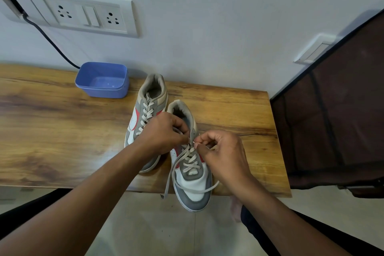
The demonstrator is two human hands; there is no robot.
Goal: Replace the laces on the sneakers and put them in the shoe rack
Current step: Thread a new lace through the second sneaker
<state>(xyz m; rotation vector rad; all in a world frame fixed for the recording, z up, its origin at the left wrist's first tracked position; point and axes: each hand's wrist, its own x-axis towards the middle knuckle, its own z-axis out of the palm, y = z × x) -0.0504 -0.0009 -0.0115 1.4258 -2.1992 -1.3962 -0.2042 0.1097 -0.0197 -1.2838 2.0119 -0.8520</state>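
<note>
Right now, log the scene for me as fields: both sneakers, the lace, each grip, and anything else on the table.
far sneaker: laced to the top, upright on wooden table, heel toward wall
near sneaker: partly laced, toe overhangs the table's front edge
lace: two loose ends trail past the toe, one hangs off the edge
left grip: pinches lace at the upper eyelets
right grip: pinches lace on the opposite side
blue plastic tub: open, by the wall, left of far sneaker
dark fabric-covered rack: right of table
</note>
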